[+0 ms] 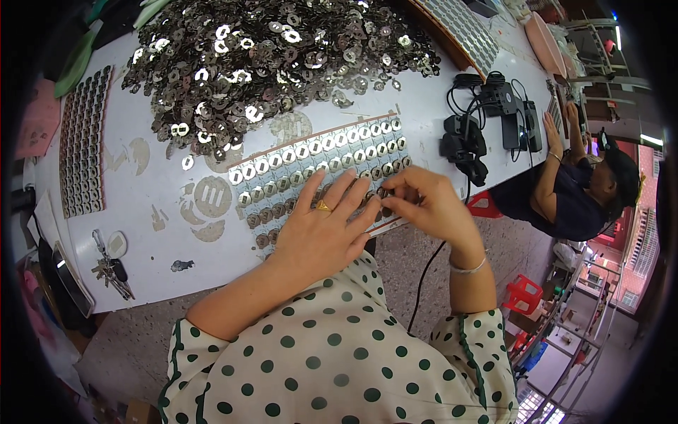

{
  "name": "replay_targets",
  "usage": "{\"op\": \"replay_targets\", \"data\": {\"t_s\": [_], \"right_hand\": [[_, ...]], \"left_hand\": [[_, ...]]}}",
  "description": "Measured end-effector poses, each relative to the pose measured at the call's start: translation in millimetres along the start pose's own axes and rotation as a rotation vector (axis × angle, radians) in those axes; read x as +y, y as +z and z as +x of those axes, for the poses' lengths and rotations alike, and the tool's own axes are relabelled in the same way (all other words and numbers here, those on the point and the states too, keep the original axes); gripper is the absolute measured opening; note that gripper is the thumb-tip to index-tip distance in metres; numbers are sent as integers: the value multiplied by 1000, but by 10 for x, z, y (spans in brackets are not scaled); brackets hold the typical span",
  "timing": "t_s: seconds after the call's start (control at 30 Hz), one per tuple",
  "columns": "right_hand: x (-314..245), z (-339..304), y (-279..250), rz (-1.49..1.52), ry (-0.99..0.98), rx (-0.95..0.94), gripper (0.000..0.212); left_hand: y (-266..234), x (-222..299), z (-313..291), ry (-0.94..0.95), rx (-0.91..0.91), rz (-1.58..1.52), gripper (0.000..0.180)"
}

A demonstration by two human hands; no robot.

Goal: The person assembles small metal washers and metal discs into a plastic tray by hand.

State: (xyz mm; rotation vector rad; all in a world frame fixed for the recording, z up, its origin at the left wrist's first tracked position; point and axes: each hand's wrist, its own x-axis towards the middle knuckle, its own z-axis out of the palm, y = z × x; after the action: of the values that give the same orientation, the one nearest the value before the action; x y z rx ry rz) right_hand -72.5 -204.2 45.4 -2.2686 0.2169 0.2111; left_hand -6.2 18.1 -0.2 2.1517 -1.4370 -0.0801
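White worktable (148,233) fills most of the view, and a board of small metal discs in rows (318,166) lies near its front edge. I take this board as landmark. Its long axis runs from lower left up to upper right — so it sits slanted against the table edge. Beyond the board is a big loose heap of shiny metal washers (275,56); far to its left stands a second filled strip (83,141), and a bunch of keys (109,265) lies left and nearer to the person.

The left hand (321,230) rests flat on the near rows, fingers spread, gripping nothing. The right hand (424,205) is at the board's near right end, fingertips pinched together on a small disc, I think — the disc itself is hidden.

One risk, in my judgement: the flat palm could slide and push seated discs out of their rows.
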Motion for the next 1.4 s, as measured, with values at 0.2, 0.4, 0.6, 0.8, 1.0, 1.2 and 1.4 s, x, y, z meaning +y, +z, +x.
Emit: {"op": "replay_targets", "data": {"t_s": [0.2,0.4,0.6,0.8,1.0,1.2,1.4], "right_hand": [[-111,706,33,-222,-417,430,21],[-86,1190,202,-425,-518,420,27],[-113,1034,74,694,-94,226,26],[-118,658,66,1192,34,89,33],[-130,383,155,1203,60,-65,27],[-42,257,125,1437,57,-158,26],[-8,104,136,1499,124,-291,22]], "left_hand": [[4,11,7,-6,-36,34,52],[4,27,23,1,-18,16,53],[-64,-20,27,-32,44,-154,56],[-147,-73,154,-335,268,-860,51],[-133,-135,329,-441,334,-1536,37],[-250,-137,318,-350,218,-875,23],[-212,-222,321,178,389,-398,33]]}}
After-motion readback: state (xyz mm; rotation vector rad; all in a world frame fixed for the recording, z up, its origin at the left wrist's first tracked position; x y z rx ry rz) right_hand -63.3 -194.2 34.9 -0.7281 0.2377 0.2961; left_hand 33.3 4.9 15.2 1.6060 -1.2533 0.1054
